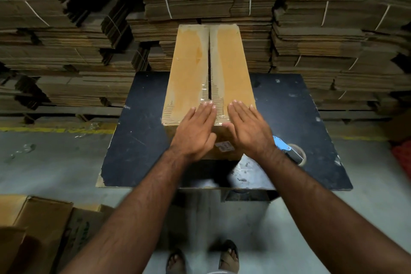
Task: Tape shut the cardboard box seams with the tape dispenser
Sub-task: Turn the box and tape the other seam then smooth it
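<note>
Pressing L hand [196, 128] & R hand [245, 127] flat on box [189, 69].

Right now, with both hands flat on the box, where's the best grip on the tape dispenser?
Probably its blue handle. The tape dispenser lies on the table, partly hidden behind the right hand. Come from above with right fingers curled round the handle; the tape roll sits at its far right end.

Dim warm light from above, dark corners, wide-angle bending at edges, slight blur near bottom centre
</note>
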Tool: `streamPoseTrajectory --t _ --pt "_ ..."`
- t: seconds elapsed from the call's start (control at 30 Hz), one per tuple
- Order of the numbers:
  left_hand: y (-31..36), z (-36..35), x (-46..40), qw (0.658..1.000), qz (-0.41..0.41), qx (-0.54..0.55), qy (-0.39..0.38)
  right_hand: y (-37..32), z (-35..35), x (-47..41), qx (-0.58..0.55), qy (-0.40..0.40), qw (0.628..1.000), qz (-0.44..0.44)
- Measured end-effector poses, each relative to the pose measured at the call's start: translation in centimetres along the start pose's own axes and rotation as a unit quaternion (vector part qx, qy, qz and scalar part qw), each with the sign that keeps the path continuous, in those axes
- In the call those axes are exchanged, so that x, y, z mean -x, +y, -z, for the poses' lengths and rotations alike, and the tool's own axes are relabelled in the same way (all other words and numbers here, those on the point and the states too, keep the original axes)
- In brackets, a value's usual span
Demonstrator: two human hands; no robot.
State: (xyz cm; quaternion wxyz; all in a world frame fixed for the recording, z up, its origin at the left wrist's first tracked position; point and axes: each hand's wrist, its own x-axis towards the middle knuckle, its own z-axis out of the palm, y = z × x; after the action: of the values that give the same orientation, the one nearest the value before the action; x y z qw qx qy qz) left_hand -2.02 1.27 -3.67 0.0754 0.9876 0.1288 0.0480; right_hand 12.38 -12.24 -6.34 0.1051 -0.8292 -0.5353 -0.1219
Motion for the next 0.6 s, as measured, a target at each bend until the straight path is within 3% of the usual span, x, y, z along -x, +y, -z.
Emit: streamPoseTrajectory --t 0.2,0.37,0.6 --pt "0.0 -2.2 -0.4 0.996 0.038 -0.052 0.061 2.2 -2.1 0.6 -0.025 0.075 0.995 0.064" --pt "0.3 -1.7 -0.7 0.996 0.053 -0.07 0.034 3.0 -0.5 0.5 -0.055 -0.024 0.996 0.062" --pt "1.6 -1.8 -1.7 0.993 0.045 -0.107 -0.003 4.7 -1.2 1.0 -0.056 -0.012 0.995 0.081"
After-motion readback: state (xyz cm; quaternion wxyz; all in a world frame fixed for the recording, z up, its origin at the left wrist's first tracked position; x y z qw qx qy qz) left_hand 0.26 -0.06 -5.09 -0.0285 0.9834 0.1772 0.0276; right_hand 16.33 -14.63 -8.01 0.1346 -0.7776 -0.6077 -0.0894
